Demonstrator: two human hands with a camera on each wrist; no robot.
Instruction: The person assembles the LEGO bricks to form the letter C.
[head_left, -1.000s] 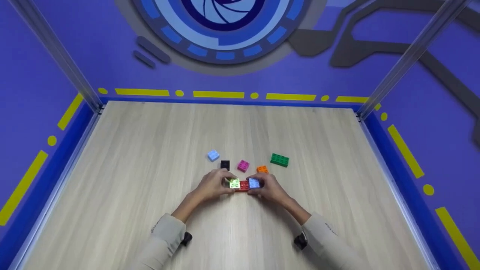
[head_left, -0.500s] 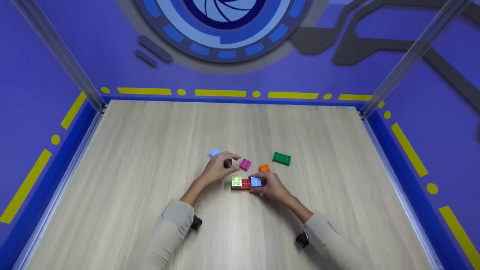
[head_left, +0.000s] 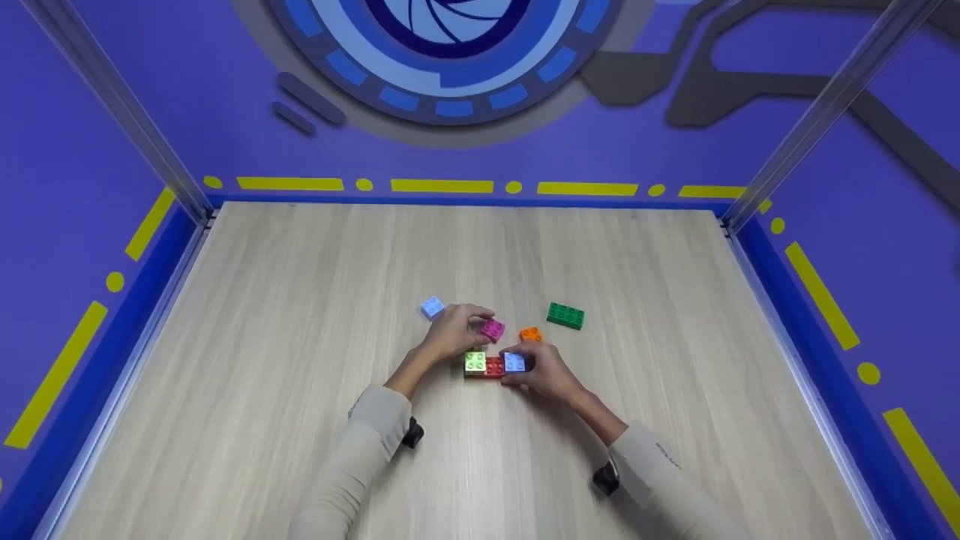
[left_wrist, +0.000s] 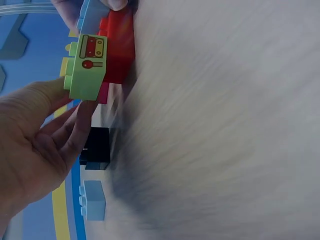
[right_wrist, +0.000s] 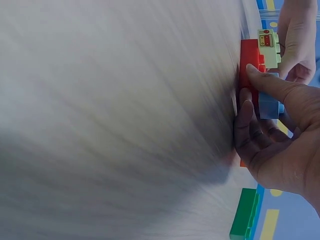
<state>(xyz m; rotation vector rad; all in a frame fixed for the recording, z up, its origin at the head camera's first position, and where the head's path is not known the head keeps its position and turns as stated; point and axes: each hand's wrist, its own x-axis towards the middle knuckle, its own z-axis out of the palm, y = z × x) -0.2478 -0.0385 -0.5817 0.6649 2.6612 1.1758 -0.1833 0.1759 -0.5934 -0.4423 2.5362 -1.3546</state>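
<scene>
A long red toy brick point(head_left: 494, 367) lies on the table with a pale green brick point(head_left: 475, 362) on its left end and a blue brick point(head_left: 514, 362) on its right end. The green one has a printed picture in the left wrist view. My right hand point(head_left: 550, 373) grips the red and blue bricks at the right end, its thumb against the red side in the right wrist view. Just behind the stack, my left hand point(head_left: 452, 331) has its thumb and fingers spread about a pink brick point(head_left: 493, 330). The green brick hides those fingertips in the left wrist view.
Loose bricks lie behind the stack: a light blue one point(head_left: 432, 307), an orange one point(head_left: 530, 334) and a larger green one point(head_left: 565, 316). A black brick point(left_wrist: 96, 148) shows in the left wrist view; the left hand covers it from above. Blue walls enclose the wooden table point(head_left: 337, 262).
My left hand has let go of the pale green brick, moved back past the black brick, then right to the pink one. The right hand keeps its hold on the stack.
</scene>
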